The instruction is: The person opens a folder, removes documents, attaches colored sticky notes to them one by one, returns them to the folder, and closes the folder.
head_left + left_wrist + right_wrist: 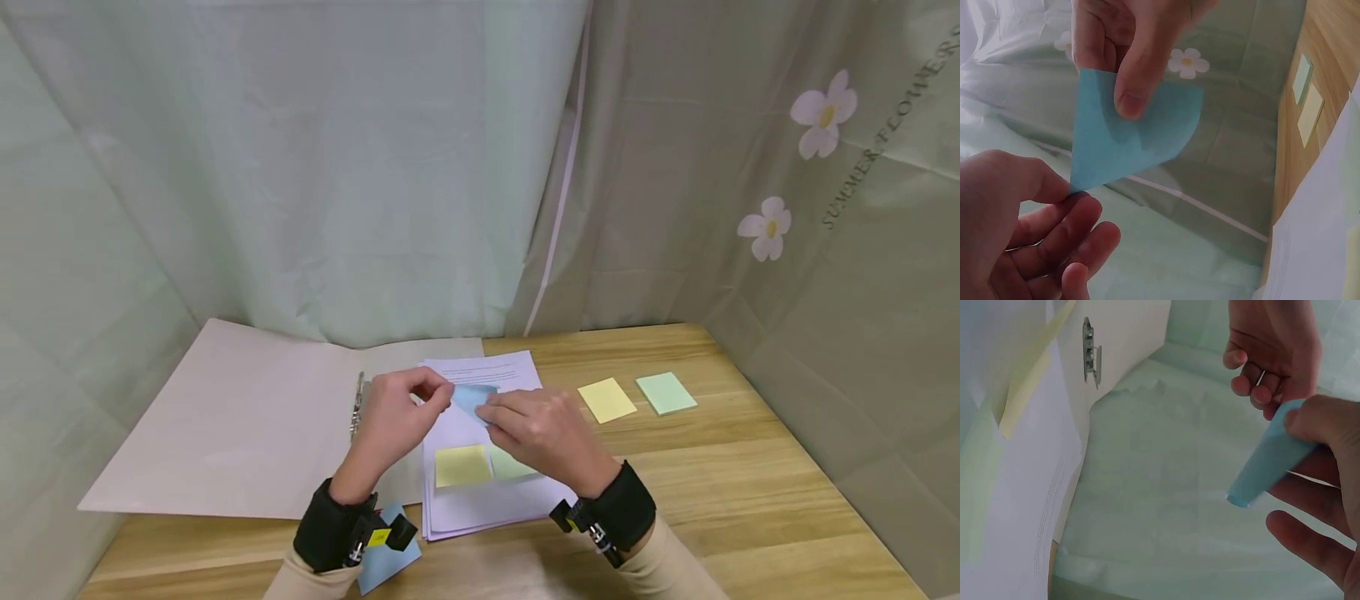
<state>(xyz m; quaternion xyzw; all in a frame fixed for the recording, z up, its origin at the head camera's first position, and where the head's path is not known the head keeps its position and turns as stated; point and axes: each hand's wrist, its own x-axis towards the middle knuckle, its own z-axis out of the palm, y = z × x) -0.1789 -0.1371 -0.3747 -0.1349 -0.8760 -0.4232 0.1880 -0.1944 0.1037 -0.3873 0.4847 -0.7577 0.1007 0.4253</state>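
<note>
A single blue sticky note (pixel 1147 137) is held in the air over a stack of printed sheets (pixel 480 512). My left hand (pixel 401 417) pinches one corner between thumb and forefinger. On the note's other side, my right hand (pixel 543 429) grips it with the thumb on its face and the fingers behind. The note bends slightly in the right wrist view. Stuck low on the top sheet are a yellow sticky note (pixel 462 466) and a green sticky note (pixel 508 463), the green one partly covered by the right hand.
An open white binder (pixel 225 425) with a metal clip (pixel 356 408) lies left, partly under the sheets. Yellow (pixel 607 401) and green (pixel 667 393) sticky-note pads lie on the wooden table (pixel 750 500) at right. Blue paper (pixel 390 562) lies by the left wrist. Curtains (pixel 337 167) hang behind.
</note>
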